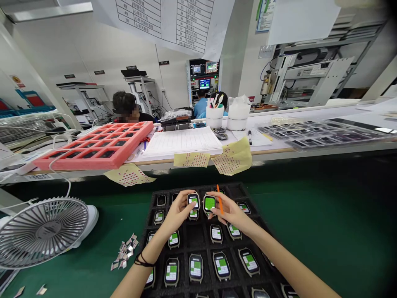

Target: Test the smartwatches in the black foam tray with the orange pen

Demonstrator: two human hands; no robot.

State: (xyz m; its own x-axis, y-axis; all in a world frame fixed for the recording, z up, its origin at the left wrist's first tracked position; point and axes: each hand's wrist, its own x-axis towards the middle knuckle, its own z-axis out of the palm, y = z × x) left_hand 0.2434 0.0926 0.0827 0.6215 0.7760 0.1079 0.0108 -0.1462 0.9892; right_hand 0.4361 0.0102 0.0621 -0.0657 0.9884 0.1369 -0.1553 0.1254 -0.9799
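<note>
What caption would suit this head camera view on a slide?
Left hand touches a green-screened smartwatch, right hand holds another and a thin orange stick, above a black compartmented tray.

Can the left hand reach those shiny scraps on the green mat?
Probably yes. The shiny scraps lie on the green mat beside the black tray, and the left hand is over that tray, with nothing tall between them.
</note>
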